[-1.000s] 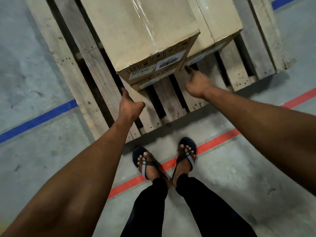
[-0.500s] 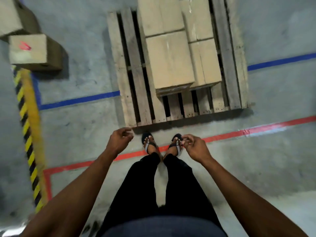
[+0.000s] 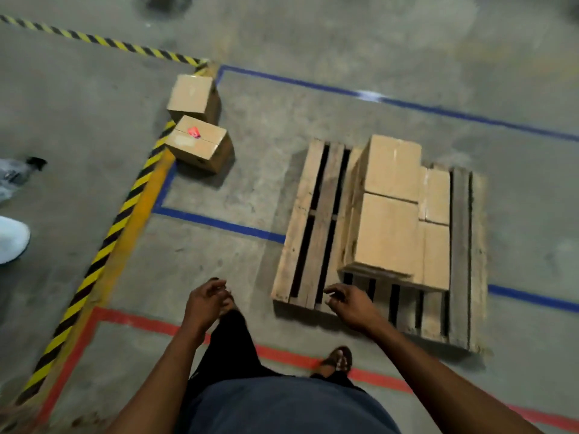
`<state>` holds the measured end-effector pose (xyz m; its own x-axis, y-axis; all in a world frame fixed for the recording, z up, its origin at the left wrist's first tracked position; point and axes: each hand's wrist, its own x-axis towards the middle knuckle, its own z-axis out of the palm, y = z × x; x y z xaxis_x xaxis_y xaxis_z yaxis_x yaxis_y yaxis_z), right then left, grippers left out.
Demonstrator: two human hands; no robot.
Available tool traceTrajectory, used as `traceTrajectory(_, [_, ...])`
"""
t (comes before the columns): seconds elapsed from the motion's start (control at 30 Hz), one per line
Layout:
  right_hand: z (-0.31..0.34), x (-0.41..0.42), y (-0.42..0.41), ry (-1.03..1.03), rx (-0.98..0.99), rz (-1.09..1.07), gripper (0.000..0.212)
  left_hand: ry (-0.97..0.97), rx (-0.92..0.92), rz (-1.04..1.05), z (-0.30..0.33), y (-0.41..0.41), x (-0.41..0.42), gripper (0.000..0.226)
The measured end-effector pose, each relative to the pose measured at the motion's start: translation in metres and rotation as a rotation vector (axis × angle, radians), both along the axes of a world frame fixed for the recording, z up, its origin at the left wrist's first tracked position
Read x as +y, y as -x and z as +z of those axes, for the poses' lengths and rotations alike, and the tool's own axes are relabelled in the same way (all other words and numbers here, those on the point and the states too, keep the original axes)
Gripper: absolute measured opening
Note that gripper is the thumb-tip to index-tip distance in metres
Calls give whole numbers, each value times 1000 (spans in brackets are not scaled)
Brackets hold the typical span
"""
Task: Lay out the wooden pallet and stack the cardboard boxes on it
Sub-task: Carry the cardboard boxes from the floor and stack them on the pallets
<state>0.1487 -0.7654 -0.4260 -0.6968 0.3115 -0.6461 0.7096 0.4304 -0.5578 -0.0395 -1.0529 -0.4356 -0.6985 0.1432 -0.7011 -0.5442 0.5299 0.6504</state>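
The wooden pallet (image 3: 308, 233) lies flat on the concrete floor at centre right. Several cardboard boxes (image 3: 387, 233) are stacked on its right half, the left pair higher than the right pair. Two more cardboard boxes stand on the floor at upper left: one with a red sticker (image 3: 200, 145) and a plain one (image 3: 192, 97) behind it. My left hand (image 3: 205, 303) hangs empty with loosely curled fingers left of the pallet's near corner. My right hand (image 3: 351, 303) is empty too, fingers apart, over the pallet's near edge.
A yellow-black hazard stripe (image 3: 119, 220) runs diagonally at the left, with blue (image 3: 219, 223) and red (image 3: 282, 357) floor tape around the pallet. My foot in a sandal (image 3: 338, 360) stands on the red line. A white object (image 3: 11, 238) sits at the far left edge.
I have straightened up and turned left away from the pallet; both hands left the box they touched and now hang empty. The two floor boxes have come into view.
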Motion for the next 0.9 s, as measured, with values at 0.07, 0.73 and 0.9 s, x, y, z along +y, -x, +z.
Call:
traceTrajectory(0.07, [2,-10,54,-13,1,18,32,-16,-24,14,-10,36,-14,19])
traceTrajectory(0.73, [-2,-71,496,59,161,-243,21,83,-83,30,-24,465,-91,23])
traceTrajectory(0.9, [-61,-51,600,115,76,-359,23,95,-120,17,-49,567,-42,21])
